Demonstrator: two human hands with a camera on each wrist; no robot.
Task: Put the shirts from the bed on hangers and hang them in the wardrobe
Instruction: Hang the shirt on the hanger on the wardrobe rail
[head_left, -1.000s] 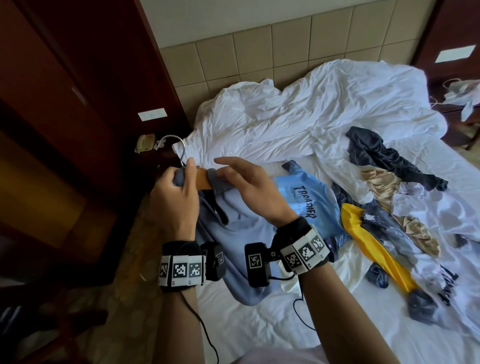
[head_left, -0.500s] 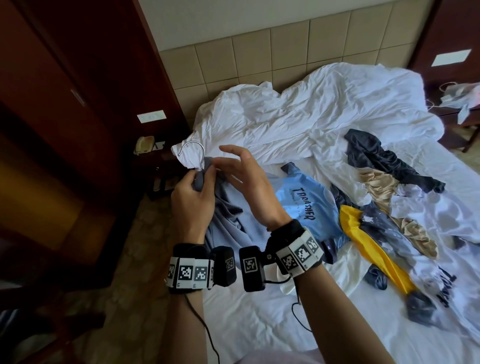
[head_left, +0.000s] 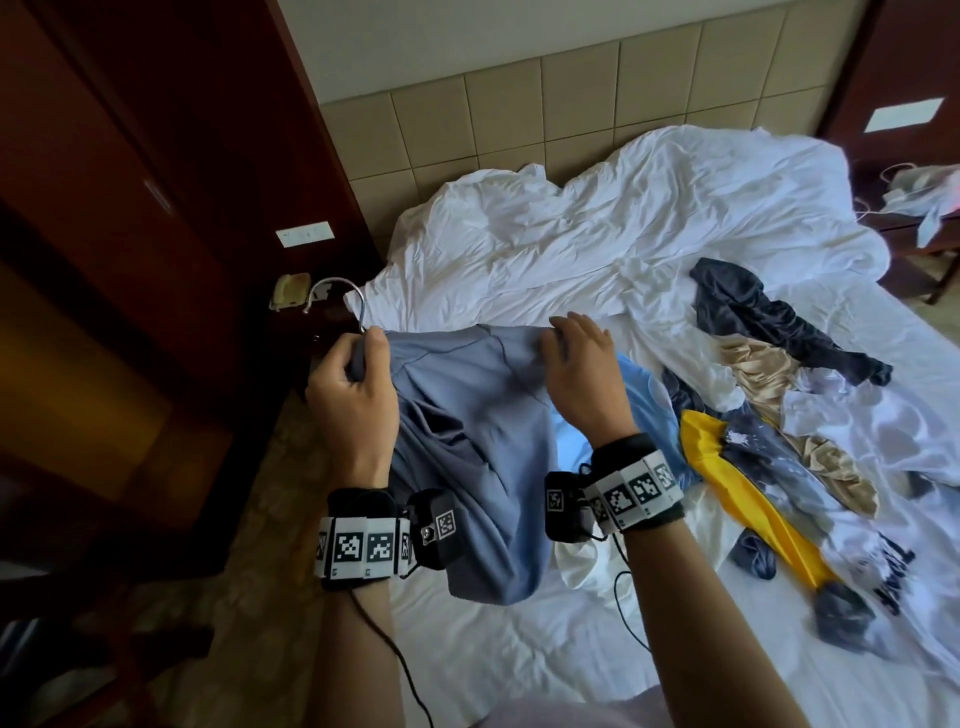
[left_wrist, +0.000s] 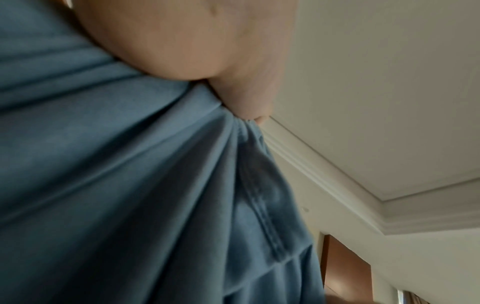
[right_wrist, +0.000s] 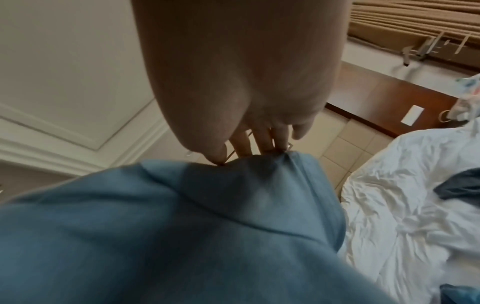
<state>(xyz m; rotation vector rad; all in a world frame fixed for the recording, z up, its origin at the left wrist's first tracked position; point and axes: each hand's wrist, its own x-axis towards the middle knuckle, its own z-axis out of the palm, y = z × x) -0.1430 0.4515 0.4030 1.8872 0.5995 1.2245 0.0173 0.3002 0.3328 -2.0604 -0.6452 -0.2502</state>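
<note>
The bed (head_left: 519, 649) lies ahead and to my right, more shirts (head_left: 769, 467) heaped on it; the dark wardrobe (head_left: 130, 208) stands to my left. The grey-blue shirt (head_left: 467, 441) hangs between my hands, its shoulder line running left to right. My left hand (head_left: 353, 395) grips the gathered neck under the hanger hook (head_left: 337, 291). My right hand (head_left: 576, 374) pinches the shoulder seam.

Bare forearms; black wristbands (head_left: 363, 540) with white square-code tags, black camera boxes (head_left: 439, 527), thin black cables.
</note>
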